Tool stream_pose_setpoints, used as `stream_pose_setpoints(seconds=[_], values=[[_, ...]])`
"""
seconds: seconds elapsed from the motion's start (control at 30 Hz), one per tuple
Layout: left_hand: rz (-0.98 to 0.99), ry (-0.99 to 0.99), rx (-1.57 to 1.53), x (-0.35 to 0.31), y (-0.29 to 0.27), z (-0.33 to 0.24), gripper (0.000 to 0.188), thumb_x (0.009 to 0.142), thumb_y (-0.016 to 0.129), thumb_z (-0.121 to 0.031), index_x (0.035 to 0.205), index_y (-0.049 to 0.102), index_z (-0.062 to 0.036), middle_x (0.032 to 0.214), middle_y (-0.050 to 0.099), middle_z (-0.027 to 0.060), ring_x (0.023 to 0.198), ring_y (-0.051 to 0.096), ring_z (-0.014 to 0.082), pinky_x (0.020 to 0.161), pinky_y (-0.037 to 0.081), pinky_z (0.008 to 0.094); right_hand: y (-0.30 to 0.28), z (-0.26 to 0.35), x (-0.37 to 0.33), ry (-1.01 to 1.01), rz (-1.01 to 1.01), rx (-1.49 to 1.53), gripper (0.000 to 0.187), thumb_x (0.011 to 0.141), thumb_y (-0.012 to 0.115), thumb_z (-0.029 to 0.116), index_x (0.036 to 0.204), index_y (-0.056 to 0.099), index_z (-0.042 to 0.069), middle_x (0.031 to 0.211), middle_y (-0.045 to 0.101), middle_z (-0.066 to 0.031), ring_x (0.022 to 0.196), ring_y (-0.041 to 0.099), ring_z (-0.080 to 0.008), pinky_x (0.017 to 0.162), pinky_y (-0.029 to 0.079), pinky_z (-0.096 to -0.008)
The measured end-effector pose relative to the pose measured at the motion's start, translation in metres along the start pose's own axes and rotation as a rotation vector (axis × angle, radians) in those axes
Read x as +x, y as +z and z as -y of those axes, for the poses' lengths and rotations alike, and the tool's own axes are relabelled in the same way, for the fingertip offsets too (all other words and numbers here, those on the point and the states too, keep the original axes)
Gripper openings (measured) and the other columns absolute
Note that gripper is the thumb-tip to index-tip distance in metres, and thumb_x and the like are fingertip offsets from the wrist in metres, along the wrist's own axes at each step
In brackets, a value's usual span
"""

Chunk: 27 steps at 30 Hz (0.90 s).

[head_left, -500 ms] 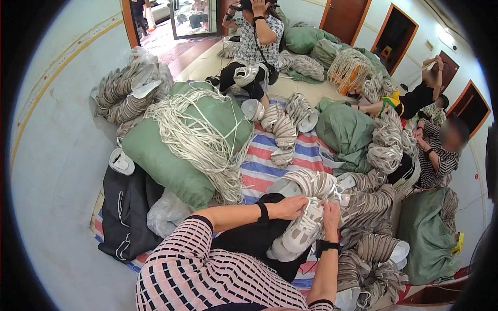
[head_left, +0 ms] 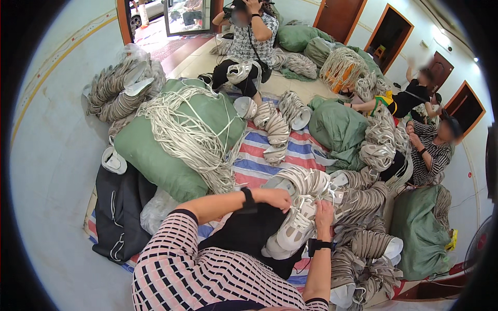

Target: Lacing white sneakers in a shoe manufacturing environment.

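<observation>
Holding the white and beige shoe upper (head_left: 295, 228) across the black-clad lap (head_left: 236, 228), toward the near edge of the striped sheet (head_left: 254, 167). Pinching its right side with the right hand (head_left: 323, 208), fingers narrow. Curling the left hand (head_left: 279, 199) beside the laces (head_left: 302, 209); not managing to tell whether gripping any.

Possibly risking uneven lacing or a slipped end through pulling harder on one side. Perhaps risking a slide off the smooth lap through loosening the right-hand pinch. Also risking a jostle to the arched row of uppers (head_left: 310, 180) just beyond, through reaching forward; or a snag on the loose lace bundle (head_left: 179, 132), draping over a green sack (head_left: 155, 165) near the left forearm (head_left: 223, 208).

Seeing red, white and blue stripes on the sheet, wrinkling between piles; a dark bag (head_left: 122, 207) lying along its left edge, nested uppers (head_left: 365, 205) crowding its right. Noting pale floor tiles (head_left: 196, 65) past its far edge, a light blue wall (head_left: 52, 140) at left, a glass door (head_left: 184, 18) standing open, co-workers sitting among sacks.
</observation>
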State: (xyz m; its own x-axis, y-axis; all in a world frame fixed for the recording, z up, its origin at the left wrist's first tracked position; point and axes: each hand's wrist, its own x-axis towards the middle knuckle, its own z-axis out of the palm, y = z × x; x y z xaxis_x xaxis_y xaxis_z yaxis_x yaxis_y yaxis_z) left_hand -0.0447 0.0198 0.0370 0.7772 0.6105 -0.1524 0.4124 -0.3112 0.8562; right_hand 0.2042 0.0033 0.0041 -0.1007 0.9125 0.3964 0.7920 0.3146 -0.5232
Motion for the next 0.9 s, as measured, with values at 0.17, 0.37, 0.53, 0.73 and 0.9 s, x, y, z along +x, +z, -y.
stream_pose_setpoints(seconds=[0.17,0.37,0.53,0.73,0.9], values=[[-0.112,0.103,-1.033,-0.069,-0.037,0.024,0.026,0.087,0.051,-0.02,0.082,0.064,0.0023,0.094,0.059,0.0067,0.086,0.052,0.014,0.082,0.037,0.0267,0.0,-0.001,0.0,0.024,0.025,-0.032,0.023,0.087,0.048,0.023,0.077,0.062,0.007,0.078,0.053,-0.0129,0.081,0.05,-0.0317,0.072,0.04,-0.0407],[-0.65,0.424,-1.498,-0.174,-0.084,0.016,0.024,0.086,0.05,-0.02,0.069,0.057,-0.0045,0.114,0.057,0.0166,0.107,0.052,0.0272,0.097,0.039,0.0432,0.002,0.001,-0.001,0.04,0.009,-0.046,0.024,0.087,0.048,0.024,0.079,0.064,0.009,0.081,0.053,-0.0119,0.084,0.05,-0.0321,0.074,0.04,-0.0416],[-0.98,0.546,-1.67,-0.227,-0.087,0.043,0.025,0.088,0.049,-0.021,0.07,0.058,-0.0051,0.106,0.06,0.0116,0.105,0.053,0.0276,0.096,0.041,0.0432,0.004,-0.006,-0.003,0.067,0.003,-0.008,0.023,0.087,0.048,0.024,0.08,0.064,0.009,0.082,0.053,-0.0118,0.084,0.05,-0.0322,0.074,0.04,-0.0418],[-1.407,0.408,-1.779,-0.285,-0.062,0.098,0.019,0.087,0.049,-0.02,0.089,0.063,-0.0064,0.097,0.062,0.0058,0.096,0.055,0.0225,0.086,0.043,0.0395,0.004,-0.001,-0.003,0.067,0.009,-0.002,0.022,0.087,0.049,0.023,0.081,0.065,0.009,0.083,0.053,-0.0125,0.085,0.049,-0.0325,0.075,0.04,-0.0417],[-1.656,0.171,-1.787,-0.309,-0.033,0.122,0.024,0.087,0.048,-0.015,0.104,0.061,-0.0056,0.096,0.061,0.0046,0.091,0.055,0.0199,0.084,0.044,0.0363,0.002,0.002,-0.004,0.068,0.013,0.037,0.022,0.087,0.048,0.021,0.082,0.064,0.007,0.083,0.053,-0.0135,0.085,0.049,-0.0331,0.075,0.04,-0.0417]])
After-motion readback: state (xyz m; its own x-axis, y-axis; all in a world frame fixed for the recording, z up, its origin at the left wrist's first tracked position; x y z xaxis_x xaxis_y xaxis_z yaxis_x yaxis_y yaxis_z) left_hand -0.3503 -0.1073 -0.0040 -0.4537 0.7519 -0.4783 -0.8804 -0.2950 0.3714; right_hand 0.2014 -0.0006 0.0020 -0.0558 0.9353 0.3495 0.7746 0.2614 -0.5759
